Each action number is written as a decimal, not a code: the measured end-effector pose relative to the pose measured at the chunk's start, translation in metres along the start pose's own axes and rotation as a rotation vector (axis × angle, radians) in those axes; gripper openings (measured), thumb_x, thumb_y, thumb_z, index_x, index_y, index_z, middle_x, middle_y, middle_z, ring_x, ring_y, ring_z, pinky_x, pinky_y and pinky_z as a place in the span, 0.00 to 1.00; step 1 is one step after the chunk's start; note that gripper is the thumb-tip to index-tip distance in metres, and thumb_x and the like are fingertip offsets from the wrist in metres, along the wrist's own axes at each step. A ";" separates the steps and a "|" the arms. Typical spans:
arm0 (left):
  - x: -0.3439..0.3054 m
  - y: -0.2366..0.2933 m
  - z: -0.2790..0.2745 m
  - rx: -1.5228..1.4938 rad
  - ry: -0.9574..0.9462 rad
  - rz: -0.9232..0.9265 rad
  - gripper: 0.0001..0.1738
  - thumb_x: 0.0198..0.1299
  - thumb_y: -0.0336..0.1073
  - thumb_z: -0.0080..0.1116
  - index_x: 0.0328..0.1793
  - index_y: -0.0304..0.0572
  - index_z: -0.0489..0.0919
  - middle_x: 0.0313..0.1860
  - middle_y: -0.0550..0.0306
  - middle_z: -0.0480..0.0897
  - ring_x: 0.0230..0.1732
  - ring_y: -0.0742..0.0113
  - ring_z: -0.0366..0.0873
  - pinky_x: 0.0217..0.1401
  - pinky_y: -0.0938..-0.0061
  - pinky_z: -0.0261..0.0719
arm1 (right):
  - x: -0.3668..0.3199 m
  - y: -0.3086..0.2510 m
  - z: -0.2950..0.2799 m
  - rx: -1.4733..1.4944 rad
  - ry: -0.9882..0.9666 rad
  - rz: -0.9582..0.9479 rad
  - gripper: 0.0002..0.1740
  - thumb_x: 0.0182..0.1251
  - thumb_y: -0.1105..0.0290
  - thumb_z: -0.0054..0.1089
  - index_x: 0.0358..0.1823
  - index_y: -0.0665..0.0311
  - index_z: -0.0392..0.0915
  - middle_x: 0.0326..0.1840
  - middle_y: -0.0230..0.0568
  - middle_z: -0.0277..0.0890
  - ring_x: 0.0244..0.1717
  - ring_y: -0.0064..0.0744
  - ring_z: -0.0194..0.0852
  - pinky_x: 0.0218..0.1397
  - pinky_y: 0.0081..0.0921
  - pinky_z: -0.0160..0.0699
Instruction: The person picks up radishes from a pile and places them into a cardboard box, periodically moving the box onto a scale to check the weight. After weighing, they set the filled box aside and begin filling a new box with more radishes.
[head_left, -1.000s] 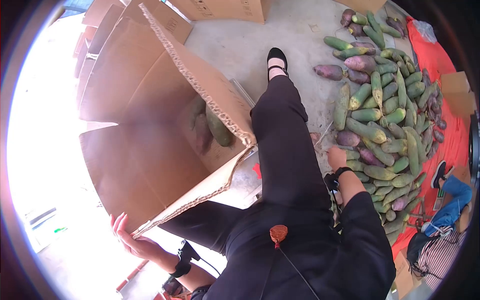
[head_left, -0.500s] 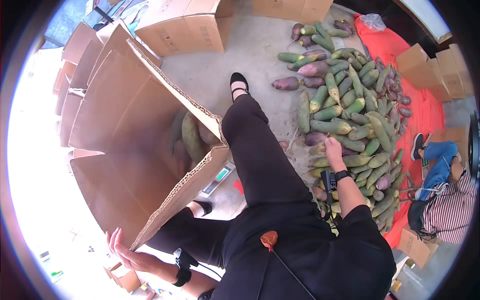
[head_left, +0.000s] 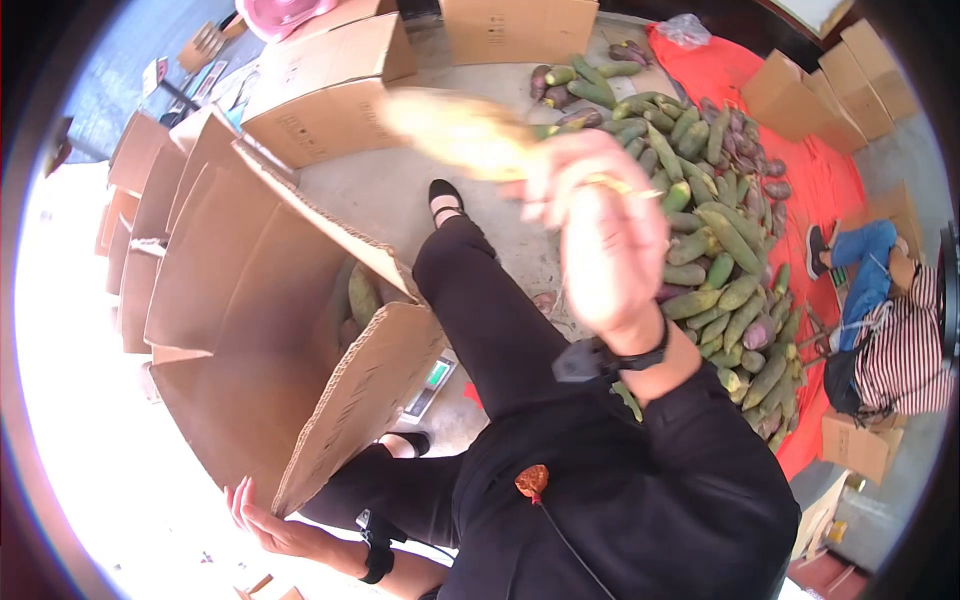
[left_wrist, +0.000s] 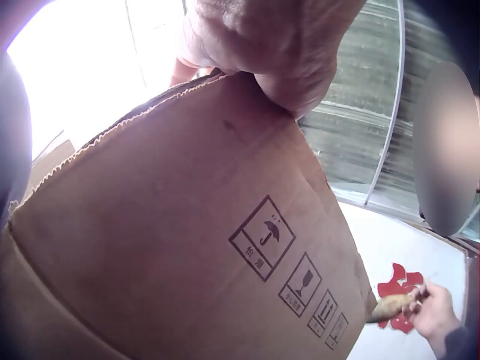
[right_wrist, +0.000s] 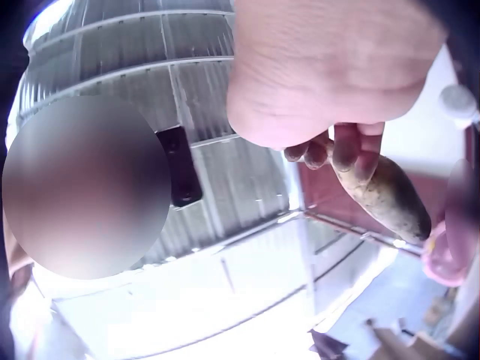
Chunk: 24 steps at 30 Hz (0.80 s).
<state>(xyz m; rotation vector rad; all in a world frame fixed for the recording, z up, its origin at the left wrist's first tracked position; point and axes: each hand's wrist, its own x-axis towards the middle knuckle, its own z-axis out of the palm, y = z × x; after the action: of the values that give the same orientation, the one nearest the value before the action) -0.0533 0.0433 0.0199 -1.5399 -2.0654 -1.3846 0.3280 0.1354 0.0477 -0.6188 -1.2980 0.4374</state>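
My right hand (head_left: 612, 245) is raised in front of me and grips a long radish (right_wrist: 390, 201), pale tan with a darker end. In the head view both are blurred, and the radish (head_left: 455, 130) points left towards the box side. My left hand (head_left: 280, 530) holds the near flap (head_left: 365, 390) of a tall open cardboard box (head_left: 225, 400) at its edge. In the left wrist view this hand (left_wrist: 262, 45) sits at the flap's upper corner. Inside the box lie a few radishes (head_left: 362, 298), partly hidden by the flap.
A big pile of green and purple radishes (head_left: 712, 250) covers the floor on the right, by a red sheet (head_left: 720, 75). A scale (head_left: 432, 388) shows beside the box. Other cartons (head_left: 320, 115) stand ahead. Someone in a striped top (head_left: 900, 350) is at the far right.
My right hand has come up from the pile with the radish, moving left and nearer the camera. The left hand keeps its hold on the flap. The view has turned slightly.
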 end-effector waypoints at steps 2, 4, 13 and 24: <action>0.000 0.001 0.003 -0.010 -0.006 -0.003 0.25 0.71 0.44 0.37 0.40 0.32 0.82 0.48 0.47 0.78 0.59 0.55 0.71 0.63 0.61 0.65 | 0.011 -0.004 0.033 0.074 -0.109 -0.161 0.09 0.60 0.80 0.55 0.42 0.71 0.71 0.41 0.45 0.70 0.36 0.41 0.72 0.39 0.30 0.71; -0.001 0.003 0.005 -0.015 0.034 -0.035 0.25 0.71 0.41 0.34 0.41 0.32 0.82 0.43 0.50 0.80 0.58 0.55 0.71 0.63 0.60 0.66 | 0.018 0.002 0.071 0.059 -0.208 -0.260 0.14 0.55 0.79 0.61 0.43 0.68 0.71 0.45 0.48 0.71 0.42 0.51 0.71 0.46 0.37 0.72; 0.000 0.003 0.003 -0.019 0.004 -0.052 0.25 0.69 0.45 0.38 0.40 0.34 0.84 0.51 0.46 0.77 0.55 0.56 0.73 0.58 0.61 0.70 | -0.041 0.064 -0.024 -0.456 -0.234 0.398 0.14 0.58 0.69 0.58 0.47 0.60 0.76 0.39 0.46 0.78 0.35 0.42 0.78 0.38 0.31 0.76; -0.002 0.003 0.003 -0.057 -0.024 -0.188 0.30 0.70 0.49 0.35 0.40 0.30 0.82 0.59 0.43 0.73 0.57 0.56 0.72 0.58 0.63 0.72 | -0.359 0.091 -0.242 -1.079 -0.760 1.349 0.15 0.50 0.62 0.58 0.31 0.67 0.80 0.33 0.58 0.78 0.40 0.55 0.77 0.43 0.42 0.75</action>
<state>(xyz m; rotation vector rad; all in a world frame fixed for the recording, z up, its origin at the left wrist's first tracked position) -0.0486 0.0447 0.0185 -1.4201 -2.2537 -1.5087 0.4866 -0.0609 -0.3160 -2.4627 -1.6221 1.1315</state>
